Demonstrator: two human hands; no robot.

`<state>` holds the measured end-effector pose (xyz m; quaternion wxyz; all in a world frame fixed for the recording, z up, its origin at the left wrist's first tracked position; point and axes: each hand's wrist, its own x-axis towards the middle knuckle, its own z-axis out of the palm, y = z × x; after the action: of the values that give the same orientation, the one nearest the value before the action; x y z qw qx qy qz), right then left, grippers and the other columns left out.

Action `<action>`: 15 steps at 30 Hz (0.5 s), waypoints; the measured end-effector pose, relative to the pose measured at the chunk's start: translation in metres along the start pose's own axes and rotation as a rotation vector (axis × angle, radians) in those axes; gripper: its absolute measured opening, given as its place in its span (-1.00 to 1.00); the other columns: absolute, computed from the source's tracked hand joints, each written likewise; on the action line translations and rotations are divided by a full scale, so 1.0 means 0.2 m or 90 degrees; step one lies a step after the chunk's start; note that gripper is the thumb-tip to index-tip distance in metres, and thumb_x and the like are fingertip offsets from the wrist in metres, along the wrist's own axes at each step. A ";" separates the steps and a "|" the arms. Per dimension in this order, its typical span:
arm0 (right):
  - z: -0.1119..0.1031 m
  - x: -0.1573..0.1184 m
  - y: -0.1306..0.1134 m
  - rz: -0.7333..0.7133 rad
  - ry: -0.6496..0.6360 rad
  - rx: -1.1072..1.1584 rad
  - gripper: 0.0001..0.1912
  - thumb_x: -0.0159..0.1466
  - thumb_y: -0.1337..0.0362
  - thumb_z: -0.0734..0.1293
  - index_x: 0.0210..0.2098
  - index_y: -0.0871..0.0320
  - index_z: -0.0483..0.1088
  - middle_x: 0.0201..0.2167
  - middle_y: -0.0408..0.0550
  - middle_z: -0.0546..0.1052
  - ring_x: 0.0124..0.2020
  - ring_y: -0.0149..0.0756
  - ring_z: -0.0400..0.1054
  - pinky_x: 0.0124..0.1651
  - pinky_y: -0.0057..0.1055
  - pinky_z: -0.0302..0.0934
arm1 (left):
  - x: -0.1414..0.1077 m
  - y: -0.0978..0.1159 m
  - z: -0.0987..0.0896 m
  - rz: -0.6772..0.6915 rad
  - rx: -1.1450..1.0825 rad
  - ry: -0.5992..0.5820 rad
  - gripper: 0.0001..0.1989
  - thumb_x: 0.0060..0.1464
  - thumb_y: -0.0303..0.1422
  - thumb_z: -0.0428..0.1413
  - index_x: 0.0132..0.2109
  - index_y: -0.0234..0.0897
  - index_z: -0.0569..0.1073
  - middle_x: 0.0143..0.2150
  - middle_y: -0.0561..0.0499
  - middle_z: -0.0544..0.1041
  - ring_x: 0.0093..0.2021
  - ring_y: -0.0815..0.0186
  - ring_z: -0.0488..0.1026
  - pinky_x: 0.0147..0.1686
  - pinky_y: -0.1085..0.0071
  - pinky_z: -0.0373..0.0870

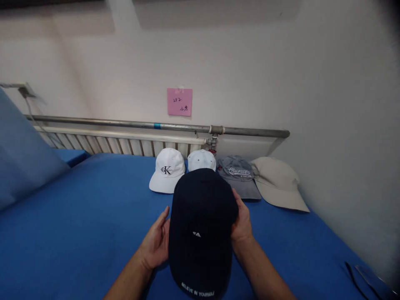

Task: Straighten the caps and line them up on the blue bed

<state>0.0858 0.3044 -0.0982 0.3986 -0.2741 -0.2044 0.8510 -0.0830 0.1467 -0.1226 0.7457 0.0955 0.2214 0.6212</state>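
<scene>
A dark navy baseball cap [204, 204] is held up in front of me, its brim toward me with white "BELIEVE IN YOURSELF" lettering. My right hand [242, 218] grips its right side, with the fingers partly hidden behind it. On the left edge is my left hand [156, 241], thumb raised, its other fingers running behind the cap. Beyond it stand a white cap [168, 166] with a "GK" mark, a pale blue cap [201, 160] partly covered by the navy one, a grey cap [239, 177] with "Always" lettering, and a beige cap [279, 181].
A blue-covered bed [93, 216] lies under everything. Behind it run a metal pipe [125, 123] and a white radiator [134, 146]. A pink note [179, 102] is stuck on the wall. Dark straps or cords [356, 279] lie at the lower right.
</scene>
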 end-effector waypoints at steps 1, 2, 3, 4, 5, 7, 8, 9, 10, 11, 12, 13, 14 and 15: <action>-0.02 0.01 -0.01 -0.021 0.002 -0.004 -0.80 0.19 0.16 0.32 -0.31 0.04 0.58 -0.34 -0.14 0.65 -0.11 -0.18 0.52 0.06 -0.23 0.36 | 0.00 0.00 0.01 0.008 0.015 -0.024 -0.63 0.22 -0.12 0.04 -0.20 -0.30 0.61 -0.28 -0.10 0.64 -0.20 0.16 0.59 -0.13 0.31 0.46; -0.04 0.02 -0.02 -0.057 0.007 -0.014 -0.82 0.17 0.17 0.34 -0.30 0.03 0.58 -0.35 -0.15 0.65 -0.13 -0.20 0.52 0.05 -0.24 0.36 | -0.01 -0.01 0.00 0.014 0.037 -0.041 -0.66 0.21 -0.13 0.07 -0.16 -0.29 0.60 -0.22 -0.11 0.64 -0.15 0.16 0.58 -0.13 0.33 0.46; -0.05 0.03 -0.02 -0.109 0.016 -0.028 -0.84 0.15 0.18 0.36 -0.30 0.02 0.57 -0.36 -0.17 0.65 -0.14 -0.21 0.52 0.04 -0.25 0.37 | -0.02 -0.01 0.00 0.016 0.066 -0.055 -0.71 0.17 -0.18 0.13 -0.12 -0.29 0.59 -0.17 -0.11 0.63 -0.13 0.18 0.58 -0.15 0.36 0.46; -0.07 0.04 -0.03 -0.166 0.027 -0.045 -0.84 0.13 0.19 0.39 -0.30 0.02 0.57 -0.38 -0.19 0.64 -0.16 -0.22 0.53 0.02 -0.27 0.38 | -0.02 -0.02 -0.01 0.015 0.101 -0.070 -0.73 0.11 -0.25 0.20 -0.09 -0.29 0.58 -0.16 -0.11 0.63 -0.15 0.20 0.58 -0.18 0.40 0.47; -0.09 0.05 -0.04 -0.220 0.040 -0.060 -0.84 0.10 0.20 0.40 -0.30 0.02 0.57 -0.40 -0.20 0.64 -0.18 -0.23 0.53 0.01 -0.28 0.39 | -0.03 -0.02 -0.02 0.007 0.136 -0.091 -0.70 0.02 -0.34 0.26 -0.06 -0.31 0.56 -0.20 -0.10 0.63 -0.21 0.23 0.59 -0.23 0.42 0.48; -0.11 0.06 -0.05 -0.284 0.062 -0.078 -0.84 0.08 0.20 0.42 -0.31 0.02 0.56 -0.43 -0.23 0.64 -0.23 -0.27 0.53 -0.01 -0.33 0.40 | -0.04 -0.04 -0.05 -0.029 0.203 -0.141 -0.59 -0.14 -0.47 0.32 -0.07 -0.36 0.55 -0.37 -0.05 0.61 -0.36 0.25 0.59 -0.32 0.39 0.52; -0.12 0.07 -0.06 -0.293 0.069 -0.079 -0.84 0.07 0.20 0.42 -0.32 0.03 0.56 -0.43 -0.23 0.64 -0.24 -0.28 0.54 -0.02 -0.35 0.40 | -0.04 -0.04 -0.06 -0.052 0.228 -0.167 -0.60 -0.19 -0.48 0.33 -0.10 -0.38 0.55 -0.45 -0.03 0.58 -0.41 0.23 0.58 -0.37 0.36 0.54; -0.12 0.07 -0.06 -0.295 0.073 -0.077 -0.84 0.07 0.19 0.42 -0.32 0.03 0.56 -0.43 -0.23 0.64 -0.24 -0.28 0.54 -0.03 -0.35 0.40 | -0.04 -0.04 -0.06 -0.074 0.249 -0.188 -0.63 -0.20 -0.48 0.33 -0.15 -0.41 0.55 -0.49 -0.04 0.57 -0.43 0.20 0.58 -0.42 0.33 0.55; -0.12 0.08 -0.07 -0.293 0.074 -0.077 -0.83 0.08 0.19 0.42 -0.31 0.03 0.56 -0.42 -0.23 0.64 -0.24 -0.28 0.54 -0.03 -0.34 0.40 | -0.03 -0.04 -0.07 -0.096 0.266 -0.201 -0.67 -0.18 -0.47 0.32 -0.17 -0.42 0.55 -0.48 -0.07 0.57 -0.42 0.16 0.59 -0.46 0.33 0.55; -0.12 0.08 -0.07 -0.293 0.073 -0.079 -0.81 0.09 0.18 0.41 -0.30 0.04 0.56 -0.40 -0.21 0.64 -0.23 -0.27 0.53 -0.03 -0.33 0.41 | -0.03 -0.04 -0.07 -0.114 0.280 -0.205 -0.69 -0.16 -0.47 0.31 -0.18 -0.43 0.54 -0.44 -0.11 0.59 -0.39 0.13 0.60 -0.51 0.35 0.54; -0.12 0.08 -0.07 -0.294 0.070 -0.082 -0.80 0.09 0.17 0.41 -0.29 0.04 0.56 -0.39 -0.20 0.64 -0.21 -0.26 0.53 -0.03 -0.31 0.40 | -0.03 -0.04 -0.07 -0.125 0.292 -0.204 -0.69 -0.14 -0.48 0.30 -0.17 -0.44 0.54 -0.39 -0.15 0.61 -0.39 0.12 0.60 -0.57 0.41 0.52; -0.11 0.08 -0.07 -0.294 0.066 -0.084 -0.79 0.10 0.16 0.40 -0.27 0.04 0.56 -0.37 -0.19 0.64 -0.19 -0.24 0.53 -0.02 -0.29 0.40 | -0.03 -0.03 -0.08 -0.132 0.300 -0.202 -0.68 -0.13 -0.49 0.29 -0.15 -0.44 0.53 -0.36 -0.18 0.62 -0.40 0.13 0.60 -0.63 0.46 0.48; -0.11 0.08 -0.07 -0.297 0.062 -0.089 -0.78 0.10 0.15 0.40 -0.26 0.04 0.56 -0.36 -0.18 0.64 -0.18 -0.23 0.53 -0.01 -0.28 0.40 | -0.03 -0.02 -0.08 -0.129 0.306 -0.198 -0.66 -0.13 -0.50 0.28 -0.12 -0.42 0.52 -0.35 -0.17 0.62 -0.42 0.14 0.60 -0.66 0.48 0.46; -0.11 0.07 -0.06 -0.302 0.056 -0.103 -0.77 0.10 0.14 0.40 -0.25 0.04 0.56 -0.34 -0.17 0.64 -0.16 -0.22 0.52 0.00 -0.27 0.39 | -0.03 -0.02 -0.08 -0.118 0.311 -0.191 -0.63 -0.13 -0.51 0.28 -0.09 -0.40 0.51 -0.36 -0.15 0.62 -0.44 0.15 0.60 -0.67 0.49 0.45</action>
<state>0.0994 0.3264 -0.1125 0.5723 -0.2861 -0.3130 0.7019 -0.0884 0.1376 -0.1367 0.7784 0.3426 0.2592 0.4577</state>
